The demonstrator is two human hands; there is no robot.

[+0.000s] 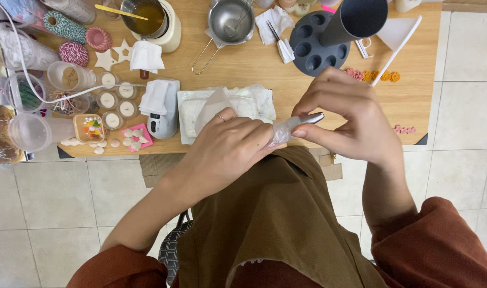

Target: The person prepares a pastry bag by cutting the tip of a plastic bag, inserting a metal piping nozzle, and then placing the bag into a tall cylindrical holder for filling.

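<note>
Both our hands meet mid-frame above the tabletop (286, 96): left hand (227, 149) fingers clenched round a clear piping bag (280, 130), right hand (344, 114) fingers pinching its metal nozzle (311, 118).

Rust-brown sleeves pushed up, olive-brown apron, thin ring on left hand (230, 146)

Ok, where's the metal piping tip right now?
In the head view, the metal piping tip sits at centre, pinched by the right hand at the end of the clear bag that the left hand grips.
</note>
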